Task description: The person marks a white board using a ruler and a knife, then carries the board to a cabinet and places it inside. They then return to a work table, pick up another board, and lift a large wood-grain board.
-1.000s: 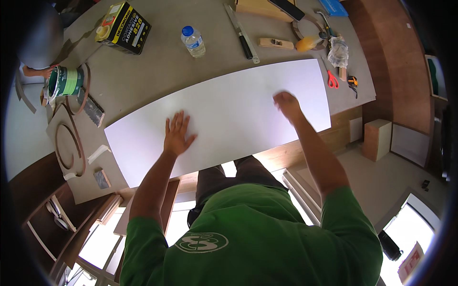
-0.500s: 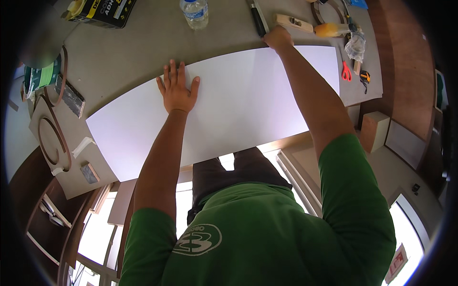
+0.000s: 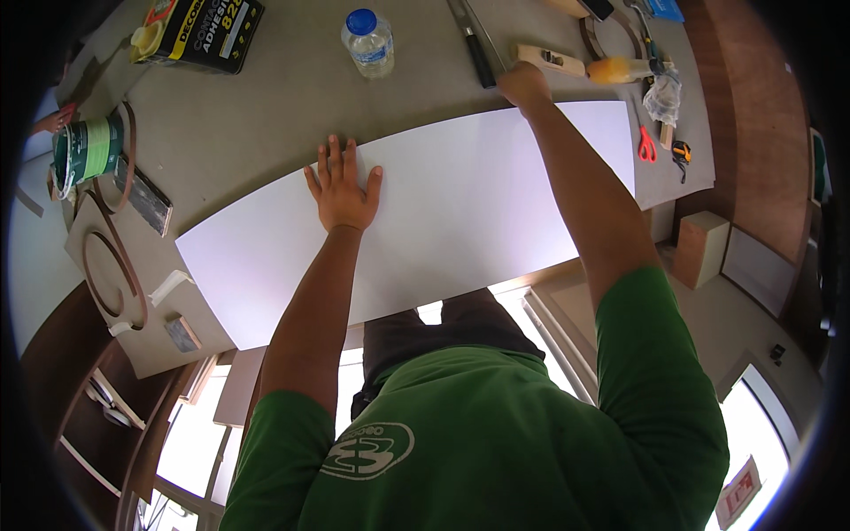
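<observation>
A large white sheet (image 3: pixel 460 190) lies across the bench in front of me, overhanging its near edge. My left hand (image 3: pixel 347 196) is flat on the sheet's left half, fingers spread toward the far edge. At the far edge, right of the middle, my right hand (image 3: pixel 525 87) is closed around the end of a long thin metal file (image 3: pixel 487 37), whose blade points away from me. Its handle is hidden in my fist. Just left of it lies another tool with a black handle (image 3: pixel 479 60). A wooden hand plane (image 3: pixel 551 60) rests right beside my right hand.
Beyond the sheet stand a water bottle (image 3: pixel 369 49) and an adhesive can (image 3: pixel 211 34). Red scissors (image 3: pixel 647 146), a tape measure (image 3: pixel 681 152) and a yellow-handled tool (image 3: pixel 620 70) lie right. A green tub (image 3: pixel 88 152) and brown edging strips (image 3: pixel 111 274) lie left, near another person's hand (image 3: pixel 55 119).
The whole view has shifted, so the bench things sit lower. My right hand has moved slightly right, away from the black handle, and the thin blade shows more. My left hand stays flat.
</observation>
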Tool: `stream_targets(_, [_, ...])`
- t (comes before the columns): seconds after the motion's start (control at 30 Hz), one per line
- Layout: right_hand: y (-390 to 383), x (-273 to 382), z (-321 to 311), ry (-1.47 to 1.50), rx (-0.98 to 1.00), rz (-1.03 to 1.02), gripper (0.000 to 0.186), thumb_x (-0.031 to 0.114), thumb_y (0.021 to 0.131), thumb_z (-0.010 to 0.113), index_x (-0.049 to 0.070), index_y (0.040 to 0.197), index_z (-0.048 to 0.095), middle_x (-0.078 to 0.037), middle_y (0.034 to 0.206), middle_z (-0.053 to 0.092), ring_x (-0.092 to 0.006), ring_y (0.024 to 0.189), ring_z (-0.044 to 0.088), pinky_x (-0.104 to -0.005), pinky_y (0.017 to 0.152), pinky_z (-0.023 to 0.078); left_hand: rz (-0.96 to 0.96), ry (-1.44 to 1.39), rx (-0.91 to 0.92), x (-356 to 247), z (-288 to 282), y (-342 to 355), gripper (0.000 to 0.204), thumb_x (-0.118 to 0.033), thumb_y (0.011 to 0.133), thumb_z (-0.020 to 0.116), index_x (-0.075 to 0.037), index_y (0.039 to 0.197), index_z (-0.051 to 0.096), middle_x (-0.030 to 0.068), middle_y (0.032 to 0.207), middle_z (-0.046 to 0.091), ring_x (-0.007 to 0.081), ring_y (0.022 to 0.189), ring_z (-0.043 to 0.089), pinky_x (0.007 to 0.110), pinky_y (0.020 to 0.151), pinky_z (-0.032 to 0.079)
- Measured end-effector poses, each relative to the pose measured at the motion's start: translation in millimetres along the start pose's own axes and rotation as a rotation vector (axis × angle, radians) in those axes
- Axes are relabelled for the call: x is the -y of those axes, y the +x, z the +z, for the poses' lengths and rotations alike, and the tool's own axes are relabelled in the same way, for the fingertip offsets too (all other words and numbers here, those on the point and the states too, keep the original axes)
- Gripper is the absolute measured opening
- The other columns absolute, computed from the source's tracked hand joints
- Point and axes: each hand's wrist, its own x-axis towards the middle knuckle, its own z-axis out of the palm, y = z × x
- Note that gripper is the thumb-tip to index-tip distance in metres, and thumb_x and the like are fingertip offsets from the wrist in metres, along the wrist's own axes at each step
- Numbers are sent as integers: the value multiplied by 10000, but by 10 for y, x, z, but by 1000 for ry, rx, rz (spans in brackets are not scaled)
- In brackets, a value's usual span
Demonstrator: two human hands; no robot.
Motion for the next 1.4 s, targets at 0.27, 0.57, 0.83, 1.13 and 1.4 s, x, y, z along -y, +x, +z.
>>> stream_targets(0.27, [-267,-78,-319,659,206,-7,222,29,857,444,12,1033,579,-97,783,605,-204,575,578,-356,532,445,10,-15,6,25,-10,-2,685,-622,975,350,-228,1535,342,47,1649,190,245,1519,153,506,1231,14])
stream_targets(0.57, [-2404,-900,-98,1288,280,-26,339,-39,738,539,17,1072,530,-137,866,658,-258,892,671,-369,774,492,40,-41,22,88,21,-16,700,-618,981,337,-209,1549,311,56,1651,180,251,1518,143,519,1227,7])
stream_targets(0.83, [-3669,-1011,166,1788,24,260,182,64,974,562,-9,1137,523,-114,816,646,-301,845,673,-432,859,529,101,-70,-55,54,62,-30,716,-599,983,356,-144,1536,326,127,1615,252,307,1502,193,583,1204,72])
stream_targets(1.13, [-4701,-1510,632,1601,-303,453,82,112,973,596,31,958,593,-39,706,514,-164,642,557,-336,652,503,157,-12,-103,22,113,-58,700,-569,991,381,-132,1535,328,130,1612,269,312,1496,220,596,1198,108])
stream_targets(1.4, [-4531,-2679,561,1590,-410,540,312,290,976,619,-16,943,565,-48,654,546,-162,533,580,-298,510,480,332,-34,-170,-157,180,-89,705,-573,990,393,-123,1531,338,145,1610,271,329,1503,203,632,1181,98])
